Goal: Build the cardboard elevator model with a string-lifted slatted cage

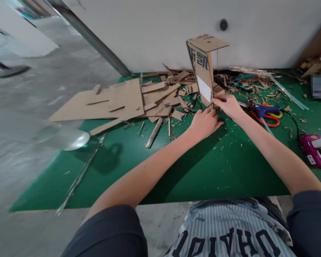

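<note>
A cardboard stand [200, 67] rises from the far part of the green table, with a tall back printed in dark characters and a flat flap on top. A thin thread or wire hangs from the flap. At the foot of the stand, my left hand [204, 123] has its fingers curled against the lower edge, thumb pointing right. Beside it, my right hand [228, 105] pinches the stand's base between thumb and fingers. A thin black cord [187, 110] runs close to the left fingertips. The exact contact points are partly hidden by the fingers.
Cardboard sheets and strips [125, 96] pile up to the left. Scissors [273, 120] with red and yellow handles lie on the right, under a blue tool [266, 110]. A magenta glue gun [311, 150] sits farther right. A clear stick [80, 175] crosses the left table edge.
</note>
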Available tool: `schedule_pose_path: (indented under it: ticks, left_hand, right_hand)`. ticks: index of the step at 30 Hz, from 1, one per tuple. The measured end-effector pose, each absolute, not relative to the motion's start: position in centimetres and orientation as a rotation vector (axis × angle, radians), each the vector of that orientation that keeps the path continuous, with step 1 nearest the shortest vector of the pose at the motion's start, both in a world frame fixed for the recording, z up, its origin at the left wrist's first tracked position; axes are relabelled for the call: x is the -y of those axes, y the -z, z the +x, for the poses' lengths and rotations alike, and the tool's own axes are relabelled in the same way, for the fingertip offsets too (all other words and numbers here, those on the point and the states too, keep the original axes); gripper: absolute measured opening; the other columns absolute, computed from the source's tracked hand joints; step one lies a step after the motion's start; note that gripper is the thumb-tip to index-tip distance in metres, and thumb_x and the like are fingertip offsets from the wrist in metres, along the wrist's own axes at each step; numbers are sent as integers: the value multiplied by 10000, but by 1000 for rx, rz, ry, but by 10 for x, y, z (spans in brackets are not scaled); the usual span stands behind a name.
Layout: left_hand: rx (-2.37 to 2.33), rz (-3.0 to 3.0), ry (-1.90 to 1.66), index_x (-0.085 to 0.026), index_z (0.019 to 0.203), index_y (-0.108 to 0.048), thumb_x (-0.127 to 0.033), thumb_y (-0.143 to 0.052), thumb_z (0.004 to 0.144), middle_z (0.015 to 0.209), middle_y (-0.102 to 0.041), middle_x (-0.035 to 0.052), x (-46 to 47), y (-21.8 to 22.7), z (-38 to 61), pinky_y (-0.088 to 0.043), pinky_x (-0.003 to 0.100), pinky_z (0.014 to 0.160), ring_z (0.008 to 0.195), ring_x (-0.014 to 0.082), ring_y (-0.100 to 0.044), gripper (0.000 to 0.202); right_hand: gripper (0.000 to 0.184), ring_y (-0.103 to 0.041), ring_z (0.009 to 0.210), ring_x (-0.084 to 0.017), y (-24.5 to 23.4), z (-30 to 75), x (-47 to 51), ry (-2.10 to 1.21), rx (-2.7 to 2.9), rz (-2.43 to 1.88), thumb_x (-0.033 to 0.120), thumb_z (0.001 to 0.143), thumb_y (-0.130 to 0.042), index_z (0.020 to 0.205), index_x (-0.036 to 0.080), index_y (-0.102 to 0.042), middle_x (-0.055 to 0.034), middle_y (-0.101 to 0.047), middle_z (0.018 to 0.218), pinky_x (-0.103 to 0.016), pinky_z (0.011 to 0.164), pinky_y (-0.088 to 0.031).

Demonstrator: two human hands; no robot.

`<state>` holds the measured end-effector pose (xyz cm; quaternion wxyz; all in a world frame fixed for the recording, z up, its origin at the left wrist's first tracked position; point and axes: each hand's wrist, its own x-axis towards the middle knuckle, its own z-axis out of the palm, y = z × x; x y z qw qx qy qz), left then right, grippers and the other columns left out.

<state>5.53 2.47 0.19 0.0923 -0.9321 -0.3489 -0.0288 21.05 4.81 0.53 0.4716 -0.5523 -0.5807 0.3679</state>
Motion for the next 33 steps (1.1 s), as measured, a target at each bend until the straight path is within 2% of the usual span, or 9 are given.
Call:
schedule_pose_path:
  ticks: [6, 10, 13, 16, 18, 21, 25, 33]
  left_hand:
    - [1045, -2794, 82, -121, 1090, -709, -440, -452, 1049, 1167, -690, 157, -27, -5, 53, -477, 416, 811, 1106, 324, -634, 412]
    - [1041, -2806, 144, -126, 1029, -702, -422, -478, 1039, 1057, -712, 138, -28, -11, 50, -487, 419, 790, 1042, 316, -662, 371]
    - [1185, -2737, 347, -143, 969, -684, -348, -478, 1031, 968, -710, 127, -32, -15, 44, -488, 402, 757, 963, 290, -680, 297]
    - [1381, -2646, 637, -166, 989, -652, -299, -497, 1008, 1018, -704, 119, -40, -15, 38, -499, 380, 754, 964, 267, -675, 205]
    - [1454, -2643, 731, -169, 1048, -637, -341, -562, 981, 1078, -701, 123, -46, -12, 36, -515, 380, 781, 1009, 274, -665, 199]
    - [1464, -2719, 675, -161, 1082, -643, -389, -625, 950, 1122, -697, 135, -51, -9, 38, -531, 402, 833, 1065, 297, -649, 264]
    - [1426, -2787, 583, -153, 1015, -685, -253, -558, 972, 1109, -690, 139, -52, -9, 42, -531, 416, 873, 1088, 299, -641, 168]
    - [1317, -2885, 824, -152, 959, -677, -213, -505, 963, 1018, -698, 111, -47, -15, 39, -525, 357, 844, 973, 230, -658, 183]
  right_hand:
    - [156, -629, 786, -163, -4, 209, -48, -860, 1439, -1359, 280, 843, -651, 805, 136, -699, -59, -716, 831, -306, 780, -485]
    - [116, -634, 797, -173, -4, 210, -49, -774, 1446, -1402, 257, 812, -660, 785, 147, -685, -59, -720, 824, -325, 815, -494]
    - [109, -607, 763, -161, -3, 211, -49, -789, 1425, -1414, 248, 804, -655, 759, 149, -654, -50, -690, 788, -312, 779, -484]
    - [127, -562, 707, -148, -2, 211, -47, -816, 1415, -1435, 267, 811, -646, 754, 156, -626, -27, -635, 728, -299, 711, -454]
    - [165, -543, 682, -142, -3, 211, -46, -841, 1411, -1438, 303, 839, -622, 748, 164, -613, -16, -608, 704, -292, 678, -436]
    - [247, -526, 661, -135, -3, 213, -44, -851, 1416, -1432, 356, 884, -582, 710, 181, -582, -10, -584, 688, -283, 653, -418]
    - [319, -505, 622, -128, 0, 216, -44, -821, 1417, -1458, 380, 930, -534, 667, 200, -530, -4, -551, 656, -279, 614, -391]
    - [337, -492, 563, -128, 7, 223, -41, -818, 1439, -1496, 417, 951, -512, 707, 193, -580, -9, -568, 633, -283, 589, -404]
